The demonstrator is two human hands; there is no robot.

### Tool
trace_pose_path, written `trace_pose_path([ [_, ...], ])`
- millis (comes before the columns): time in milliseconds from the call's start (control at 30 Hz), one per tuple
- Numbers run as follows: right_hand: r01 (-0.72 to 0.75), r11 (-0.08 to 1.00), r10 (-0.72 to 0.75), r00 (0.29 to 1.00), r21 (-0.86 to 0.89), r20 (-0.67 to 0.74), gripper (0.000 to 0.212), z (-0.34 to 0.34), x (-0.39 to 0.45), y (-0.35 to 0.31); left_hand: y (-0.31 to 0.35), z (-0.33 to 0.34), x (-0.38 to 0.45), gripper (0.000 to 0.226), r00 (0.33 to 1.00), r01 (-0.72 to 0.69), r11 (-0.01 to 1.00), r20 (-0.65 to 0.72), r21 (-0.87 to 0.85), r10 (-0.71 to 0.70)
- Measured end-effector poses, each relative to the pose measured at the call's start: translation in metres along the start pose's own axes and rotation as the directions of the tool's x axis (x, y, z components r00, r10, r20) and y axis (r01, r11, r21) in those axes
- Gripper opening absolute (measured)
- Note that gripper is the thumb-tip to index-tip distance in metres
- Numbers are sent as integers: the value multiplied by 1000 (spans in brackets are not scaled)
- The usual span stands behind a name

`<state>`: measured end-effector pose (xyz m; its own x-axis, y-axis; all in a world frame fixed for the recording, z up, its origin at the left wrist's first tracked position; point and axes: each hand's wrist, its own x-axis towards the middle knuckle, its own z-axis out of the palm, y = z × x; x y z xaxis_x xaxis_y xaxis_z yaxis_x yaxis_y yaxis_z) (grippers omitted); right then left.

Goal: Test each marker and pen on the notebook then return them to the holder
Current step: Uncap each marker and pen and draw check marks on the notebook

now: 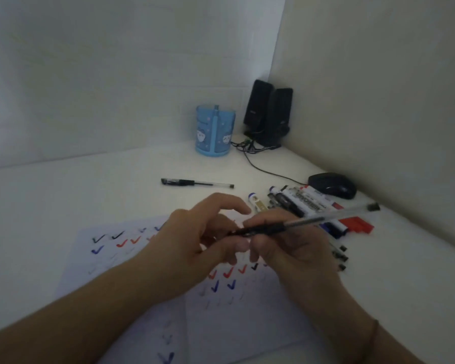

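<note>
Above the open notebook (132, 258), my right hand (294, 248) grips a black gel pen (313, 220) with a clear barrel. Its tip points left toward my left hand (195, 240), whose thumb and fingers pinch the pen's tip end, where the cap would be. The notebook pages carry several black, red and blue check marks. A second black pen (196, 183) lies alone on the desk farther back. Several markers and pens (304, 200) lie in a heap right of my hands. The blue holder (214, 130) stands at the back near the wall.
Two black speakers (269, 114) stand in the corner with a cable trailing to a black mouse (332, 185) by the right wall. A red marker cap or marker (356, 224) lies at the heap's right edge. Walls close the desk at back and right.
</note>
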<state>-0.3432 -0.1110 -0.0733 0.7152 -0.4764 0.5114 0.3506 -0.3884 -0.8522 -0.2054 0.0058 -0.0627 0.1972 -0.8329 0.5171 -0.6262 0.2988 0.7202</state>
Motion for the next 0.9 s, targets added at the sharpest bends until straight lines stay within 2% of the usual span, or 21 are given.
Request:
trace_pose_path([
  [67,-14,1000,10,991,-23,-130,13,-8,2,3,-7,-4,-1,41,997,62,993,34,100,-66],
  [133,-87,967,33,975,-240,-219,14,-21,4,0,-18,-10,-1,35,994,77,947,54,312,-98],
  [167,-154,896,48,966,-417,-253,13,-30,5,-1,-23,-12,0,31,994,74,909,42,411,-101],
  [233,-297,644,46,935,-705,-353,27,-48,4,-3,-31,-15,1,32,996,84,857,-5,508,-94],
  [267,-360,529,28,912,-768,-408,33,-55,4,-4,-34,-15,2,34,995,96,829,-33,551,-93],
  [333,-434,384,34,889,-815,-457,36,-62,4,-4,-37,-16,4,36,995,96,738,-57,668,-78],
  [433,-421,199,145,906,-885,-398,32,-60,2,6,-35,-15,14,37,977,146,585,-25,798,-210],
  [533,-418,190,155,906,-888,-393,26,-61,2,11,-36,-19,40,46,925,189,461,0,867,-381],
  [633,-435,206,152,899,-877,-410,27,-63,0,14,-52,-25,66,42,912,238,388,-68,890,-404],
  [733,-435,221,131,900,-873,-416,31,-63,-1,14,-82,-31,76,35,890,294,253,-167,922,-425],
  [767,-440,229,130,898,-869,-420,31,-63,-1,14,-90,-34,76,33,875,328,237,-200,915,-442],
  [833,-427,236,141,904,-873,-404,29,-64,-1,15,-102,-40,75,29,846,420,281,-259,863,-467],
  [900,-402,243,166,914,-883,-370,27,-63,-1,15,-106,-44,74,21,851,451,312,-296,836,-434],
])
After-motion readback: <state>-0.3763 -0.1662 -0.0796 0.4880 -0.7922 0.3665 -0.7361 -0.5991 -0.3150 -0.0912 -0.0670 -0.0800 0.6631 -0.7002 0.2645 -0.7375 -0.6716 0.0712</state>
